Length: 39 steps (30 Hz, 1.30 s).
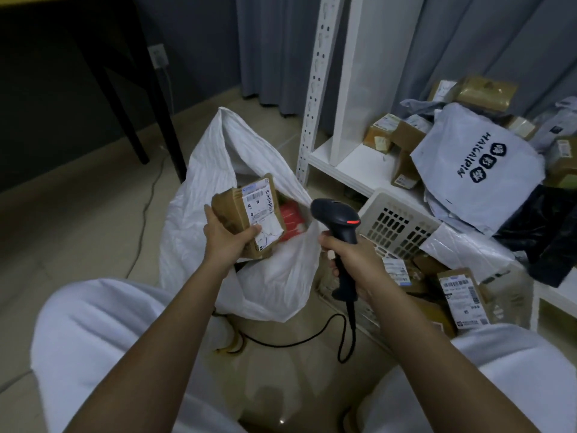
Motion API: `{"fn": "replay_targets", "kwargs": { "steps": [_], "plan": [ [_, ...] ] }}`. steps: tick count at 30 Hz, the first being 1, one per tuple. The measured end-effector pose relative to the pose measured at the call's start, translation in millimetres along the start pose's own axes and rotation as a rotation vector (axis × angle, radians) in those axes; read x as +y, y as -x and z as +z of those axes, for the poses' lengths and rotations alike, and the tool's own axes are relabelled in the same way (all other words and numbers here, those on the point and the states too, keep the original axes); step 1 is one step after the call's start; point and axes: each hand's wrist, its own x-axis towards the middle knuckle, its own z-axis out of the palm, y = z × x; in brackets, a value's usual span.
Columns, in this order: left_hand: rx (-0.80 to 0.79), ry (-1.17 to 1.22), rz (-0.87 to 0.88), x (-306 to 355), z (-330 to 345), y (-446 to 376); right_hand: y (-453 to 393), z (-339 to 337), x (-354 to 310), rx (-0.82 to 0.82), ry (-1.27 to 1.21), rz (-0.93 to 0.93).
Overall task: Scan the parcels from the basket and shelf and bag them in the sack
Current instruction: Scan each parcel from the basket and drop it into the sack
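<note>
My left hand (226,234) grips a small brown cardboard parcel (240,210) with a white barcode label, holding it over the mouth of the white sack (218,170). A red package (292,221) lies inside the sack. My right hand (349,260) holds a black handheld scanner (338,220) by its grip, its head turned toward the parcel's label. The white slotted basket (393,223) stands to the right with several labelled boxes (459,292) in it. The white shelf (352,164) behind it carries several more boxes and a grey mailer bag (477,164).
The scanner's black cable (312,337) loops across the tiled floor between my knees. A black table leg (125,98) stands at the back left with a wall socket and a cord. Grey curtains hang behind the shelf. A black plastic bag (543,235) lies over the basket's right side.
</note>
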Motion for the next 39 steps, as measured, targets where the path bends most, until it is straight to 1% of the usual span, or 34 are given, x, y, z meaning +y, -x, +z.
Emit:
{"fn": "replay_targets", "kwargs": {
  "steps": [2, 5, 8, 10, 12, 13, 15, 17, 19, 22, 24, 27, 29, 30, 31, 33, 34, 35, 37, 38, 39],
  "plan": [
    [0.106, -0.026, -0.014, -15, -10, -9, -18, 8, 2, 0.069, 0.030, -0.002],
    [0.148, -0.055, -0.040, -35, -23, -24, -52, 24, 2, 0.158, 0.074, -0.034],
    [0.131, -0.069, -0.072, -51, -25, -41, -91, 40, 5, 0.269, 0.181, -0.132],
    [0.083, -0.066, -0.041, -62, -21, -54, -115, 48, 7, 0.329, 0.298, -0.183],
    [0.024, -0.074, -0.013, -68, -13, -66, -134, 53, 8, 0.361, 0.420, -0.184],
    [-0.006, -0.085, -0.016, -71, -8, -72, -142, 55, 8, 0.354, 0.450, -0.166],
    [-0.062, -0.119, -0.039, -75, 5, -82, -157, 59, 10, 0.309, 0.430, -0.123],
    [-0.109, -0.134, -0.027, -85, 17, -95, -171, 62, 15, 0.287, 0.400, -0.080],
    [-0.161, -0.120, -0.028, -92, 28, -105, -181, 63, 18, 0.272, 0.335, -0.023],
    [-0.256, -0.103, -0.003, -99, 48, -118, -184, 57, 18, 0.196, 0.263, 0.043],
    [-0.259, -0.092, 0.002, -106, 65, -126, -176, 46, 13, 0.158, 0.186, 0.058],
    [-0.192, -0.048, -0.025, -120, 96, -140, -172, 24, 12, 0.191, 0.062, 0.073],
    [-0.144, -0.098, -0.035, -101, 107, -135, -174, 16, 14, 0.226, 0.027, 0.075],
    [-0.145, -0.136, -0.043, -96, 111, -133, -177, 15, 16, 0.247, 0.010, 0.086],
    [-0.154, -0.205, -0.046, -92, 114, -131, -180, 15, 17, 0.264, -0.006, 0.093],
    [-0.173, -0.440, -0.056, -93, 115, -128, -186, 20, 17, 0.273, -0.040, 0.107],
    [-0.223, -0.548, -0.077, -94, 111, -127, -190, 23, 18, 0.264, -0.059, 0.116],
    [-0.309, -0.602, -0.111, -98, 105, -123, -193, 26, 19, 0.248, -0.070, 0.122],
    [-0.480, -0.601, -0.146, -106, 90, -116, -196, 33, 20, 0.207, -0.067, 0.115],
    [-0.505, -0.588, -0.128, -109, 83, -112, -196, 36, 21, 0.185, -0.055, 0.102],
    [-0.477, -0.580, -0.078, -111, 75, -107, -195, 39, 20, 0.165, -0.048, 0.096]
  ]
}}
